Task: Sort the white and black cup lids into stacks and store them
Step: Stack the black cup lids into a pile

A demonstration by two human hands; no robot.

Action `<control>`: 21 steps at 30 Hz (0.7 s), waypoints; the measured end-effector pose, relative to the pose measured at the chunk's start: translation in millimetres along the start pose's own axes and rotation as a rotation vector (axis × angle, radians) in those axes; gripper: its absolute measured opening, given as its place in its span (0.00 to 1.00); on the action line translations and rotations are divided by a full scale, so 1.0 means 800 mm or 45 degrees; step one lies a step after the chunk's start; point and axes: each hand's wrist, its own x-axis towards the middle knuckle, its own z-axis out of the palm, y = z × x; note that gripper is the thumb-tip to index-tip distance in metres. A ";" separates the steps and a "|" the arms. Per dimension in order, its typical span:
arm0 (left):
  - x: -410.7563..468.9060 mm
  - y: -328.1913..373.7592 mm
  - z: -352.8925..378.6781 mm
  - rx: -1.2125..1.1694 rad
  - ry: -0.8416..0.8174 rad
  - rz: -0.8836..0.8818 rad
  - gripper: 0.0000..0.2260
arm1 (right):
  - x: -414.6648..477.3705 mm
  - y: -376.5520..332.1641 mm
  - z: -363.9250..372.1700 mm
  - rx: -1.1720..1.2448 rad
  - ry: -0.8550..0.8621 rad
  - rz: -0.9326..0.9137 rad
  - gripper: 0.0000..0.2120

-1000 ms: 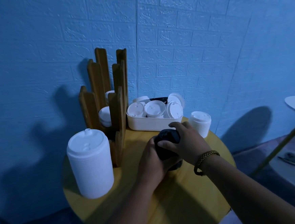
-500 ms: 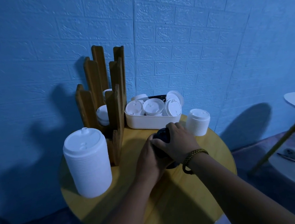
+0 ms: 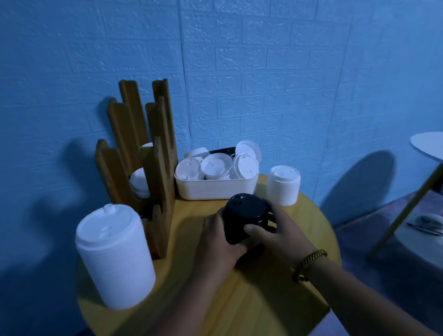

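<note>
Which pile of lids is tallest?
The white plastic lid stack at the left edge of the round yellow table; the small white stack and the black lid stack are shorter.

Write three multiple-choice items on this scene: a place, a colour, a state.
1. Where is the tall white lid stack?
A. table's left side
B. floor
C. chair
2. Colour of the held lid stack?
A. white
B. black
C. yellow
3. Left hand and right hand?
A. both grip the held lid stack
B. both flat on table
C. both out of view
1A: it stands at the table's left edge. 2B: its top looks black. 3A: both curl round it.
</note>
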 end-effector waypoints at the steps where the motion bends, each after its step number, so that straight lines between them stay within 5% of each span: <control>1: 0.003 0.002 0.005 0.028 -0.032 -0.002 0.43 | -0.002 0.006 -0.007 -0.024 0.010 -0.002 0.41; 6: 0.021 0.029 0.046 0.075 -0.080 -0.001 0.44 | -0.002 0.025 -0.047 -0.142 0.066 0.036 0.38; 11: 0.023 0.044 0.081 0.103 -0.050 0.032 0.42 | -0.003 0.031 -0.077 -0.306 0.196 -0.050 0.50; 17: 0.034 0.057 0.101 0.073 -0.034 0.000 0.36 | 0.012 0.028 -0.084 -0.442 0.224 -0.088 0.32; 21: 0.046 0.062 0.115 0.068 -0.048 -0.007 0.30 | 0.026 0.031 -0.082 -0.515 0.285 -0.001 0.31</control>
